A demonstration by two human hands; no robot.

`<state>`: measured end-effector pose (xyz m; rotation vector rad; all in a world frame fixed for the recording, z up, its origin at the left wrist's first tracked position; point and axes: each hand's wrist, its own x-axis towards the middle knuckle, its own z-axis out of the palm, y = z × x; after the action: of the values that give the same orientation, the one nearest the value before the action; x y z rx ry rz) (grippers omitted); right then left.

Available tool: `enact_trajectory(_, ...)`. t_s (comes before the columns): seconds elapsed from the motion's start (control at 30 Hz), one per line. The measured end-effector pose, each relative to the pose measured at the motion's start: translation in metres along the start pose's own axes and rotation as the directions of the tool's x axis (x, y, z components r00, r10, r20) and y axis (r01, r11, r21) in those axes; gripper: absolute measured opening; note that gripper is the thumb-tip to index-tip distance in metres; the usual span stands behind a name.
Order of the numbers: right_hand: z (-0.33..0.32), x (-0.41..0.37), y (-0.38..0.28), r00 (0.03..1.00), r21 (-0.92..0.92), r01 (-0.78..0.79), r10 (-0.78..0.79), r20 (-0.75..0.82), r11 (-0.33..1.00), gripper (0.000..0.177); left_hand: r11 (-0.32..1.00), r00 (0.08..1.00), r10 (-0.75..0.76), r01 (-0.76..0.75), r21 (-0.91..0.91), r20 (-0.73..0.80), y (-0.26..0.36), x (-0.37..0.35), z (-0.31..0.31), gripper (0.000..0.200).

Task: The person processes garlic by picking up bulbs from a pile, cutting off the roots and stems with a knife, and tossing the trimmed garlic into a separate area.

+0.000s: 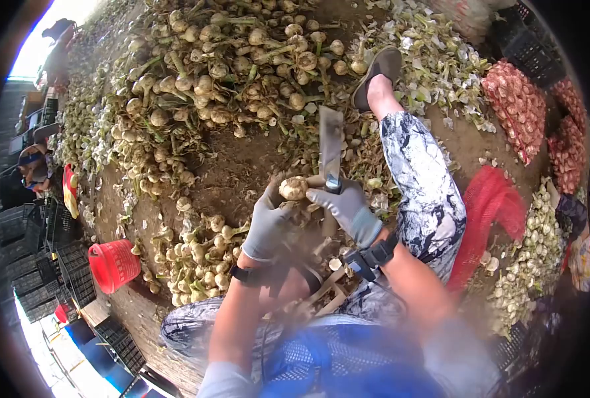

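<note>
Between my two gloved hands is a garlic bulb [293, 188] with dirt on its skin. My left hand [267, 222], in a grey glove, has its fingers closed round the bulb's left side. In my right hand [348, 208], also gloved, is a knife [331, 142]; its wide blade points away from me, and the handle is mostly hidden by the fingers. The right thumb reaches to the bulb's right side. Beyond my hands spreads a large heap of garlic with stalks [222, 79]. A smaller pile of garlic bulbs [199, 265] lies left of my left wrist.
A red basket [115, 266] stands at the left, near black crates [36, 265]. Red net sacks of garlic [515, 106] are at the upper right. An unfilled-looking red net [487, 215] lies by my right leg, beside trimmed bulbs [530, 259]. Another person [35, 166] is at far left.
</note>
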<state>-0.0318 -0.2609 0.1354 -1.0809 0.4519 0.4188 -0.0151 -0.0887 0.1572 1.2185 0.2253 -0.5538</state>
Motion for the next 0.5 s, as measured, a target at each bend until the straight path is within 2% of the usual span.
enact_trajectory(0.03,-0.001,-0.003,0.001,1.0,0.002,-0.002,0.002,0.007,1.0,0.03,1.0,1.0,0.002,-0.002,0.003,-0.006,0.001,-0.004,-0.002,0.064)
enact_trajectory(0.07,-0.003,-0.007,0.0,0.954,-0.477,0.27,-0.3,0.014,0.837,0.031,0.998,1.0,0.01,-0.009,0.064,-0.024,0.002,-0.007,-0.005,0.063)
enact_trajectory(0.1,-0.005,-0.01,-0.001,0.828,-0.817,0.418,-0.536,0.163,0.396,0.032,0.992,0.999,0.019,-0.015,0.122,-0.039,0.002,-0.01,-0.007,0.063)
enact_trajectory(0.13,-0.001,-0.018,-0.014,0.82,-0.88,0.416,-0.511,0.256,0.227,0.028,0.993,0.999,0.019,-0.014,0.12,-0.04,0.003,-0.013,-0.008,0.063)
enact_trajectory(0.17,-0.002,-0.019,-0.013,0.821,-0.881,0.415,-0.51,0.256,0.226,0.028,0.984,1.0,0.021,-0.018,0.179,-0.014,0.006,-0.017,-0.008,0.061)
enact_trajectory(0.23,-0.004,-0.021,-0.012,0.772,-0.888,0.458,-0.476,0.42,-0.041,0.025,0.955,0.999,0.016,-0.027,0.295,0.038,0.01,-0.023,-0.011,0.058)
enact_trajectory(0.3,-0.002,-0.023,-0.015,0.789,-0.877,0.477,-0.41,0.458,-0.06,0.029,0.969,0.996,0.047,-0.064,0.237,0.074,-0.004,-0.018,-0.024,0.057)
enact_trajectory(0.37,0.001,-0.025,-0.012,0.803,-0.865,0.497,-0.339,0.49,-0.072,0.033,0.928,0.979,0.177,-0.202,0.314,0.104,-0.008,-0.016,-0.025,0.056)
enact_trajectory(0.4,0.002,-0.024,-0.009,0.815,-0.879,0.474,-0.348,0.463,-0.059,0.034,0.929,0.979,0.175,-0.199,0.311,0.103,-0.011,-0.017,-0.031,0.056)
enact_trajectory(0.47,0.001,-0.022,-0.006,0.827,-0.893,0.448,-0.357,0.434,-0.049,0.035,0.943,0.996,0.006,-0.037,0.33,0.094,-0.012,-0.019,-0.041,0.07)
enact_trajectory(0.5,0.0,-0.021,-0.005,0.816,-0.897,0.44,-0.403,0.413,-0.028,0.036,0.945,0.996,0.001,-0.031,0.326,0.093,-0.016,-0.019,-0.044,0.07)
